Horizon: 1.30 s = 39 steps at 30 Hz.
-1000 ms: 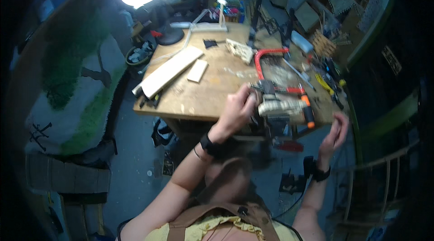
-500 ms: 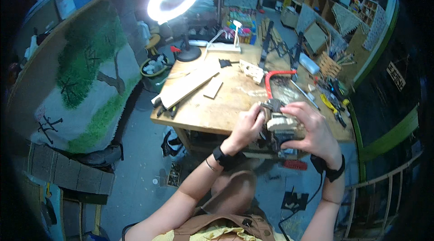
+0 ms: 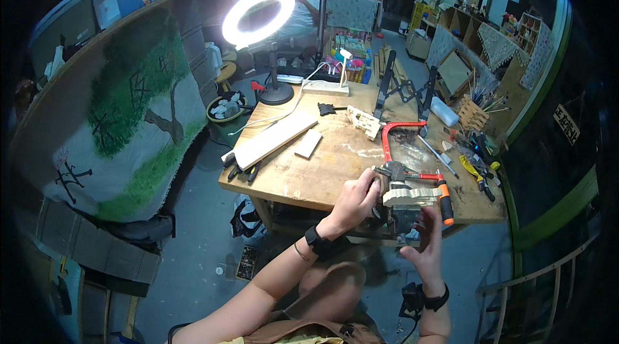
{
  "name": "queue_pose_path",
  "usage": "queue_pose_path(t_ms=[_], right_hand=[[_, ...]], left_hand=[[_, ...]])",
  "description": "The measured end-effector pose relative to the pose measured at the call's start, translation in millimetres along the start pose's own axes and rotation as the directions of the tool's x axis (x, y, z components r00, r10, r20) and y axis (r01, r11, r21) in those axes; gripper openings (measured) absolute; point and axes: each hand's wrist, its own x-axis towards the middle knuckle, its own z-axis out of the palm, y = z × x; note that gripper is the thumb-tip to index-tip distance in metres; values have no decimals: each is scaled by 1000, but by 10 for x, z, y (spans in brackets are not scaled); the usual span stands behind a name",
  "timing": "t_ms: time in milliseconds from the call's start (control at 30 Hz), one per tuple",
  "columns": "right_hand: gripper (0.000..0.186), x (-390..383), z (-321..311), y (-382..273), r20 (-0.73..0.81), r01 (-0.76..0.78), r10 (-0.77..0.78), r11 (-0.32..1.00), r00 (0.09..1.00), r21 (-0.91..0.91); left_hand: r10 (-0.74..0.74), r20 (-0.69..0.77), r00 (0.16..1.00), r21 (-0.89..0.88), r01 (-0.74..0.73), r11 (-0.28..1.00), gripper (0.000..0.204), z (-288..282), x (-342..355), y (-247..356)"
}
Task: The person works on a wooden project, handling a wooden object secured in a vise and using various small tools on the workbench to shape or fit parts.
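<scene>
A pale, notched piece of wood [image 3: 411, 197] sits across the dark bench vise [image 3: 404, 220] at the table's near edge. My left hand [image 3: 353, 202] is closed at the vise's left side, its fingers curled beside a brownish part; what they grip is hidden. Just below the wood, on the vise's right, my right hand [image 3: 427, 248] has its thumb and fingers apart and holds nothing. Behind the vise lies a red-framed saw, apparently a coping saw [image 3: 385, 141], its black and orange handle [image 3: 445, 202] beside the wood's right end.
The wooden table [image 3: 293, 179] bears a long board [image 3: 277, 141], a small wood block [image 3: 309, 143] and a cut wood piece [image 3: 364, 122]. A lit ring lamp [image 3: 259, 16] stands at the back left. Yellow-handled tools [image 3: 476, 170] lie on the right.
My right hand has come away from the wood, down and toward me, uncovering the saw handle. My left hand stays at the vise. The view has tilted up slightly.
</scene>
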Motion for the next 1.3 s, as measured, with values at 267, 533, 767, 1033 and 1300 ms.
queue_pose_path(t_ms=[267, 533, 767, 1033, 1300], right_hand=[[105, 272, 188, -198, 172, -198, 131, 862, 976, 467], [92, 327, 274, -323, 219, -228, 165, 925, 962, 304], [77, 269, 368, -311, 75, -184, 172, 960, 982, 213], [65, 189, 456, -244, -17, -249, 259, 945, 966, 213], [77, 244, 380, -281, 68, -299, 292, 940, 954, 167]], left_hand=[[26, -13, 1000, -8, -26, 1000, 12, 2, 4, -69], [35, -3, 999, 54, -35, 998, 12, 3, 6, -36], [33, -15, 999, 62, -32, 998, 13, 15, 10, -44], [61, -66, 996, 77, -56, 995, 15, 62, 29, -74], [21, -43, 999, 70, -18, 997, 15, 30, 29, -51]])
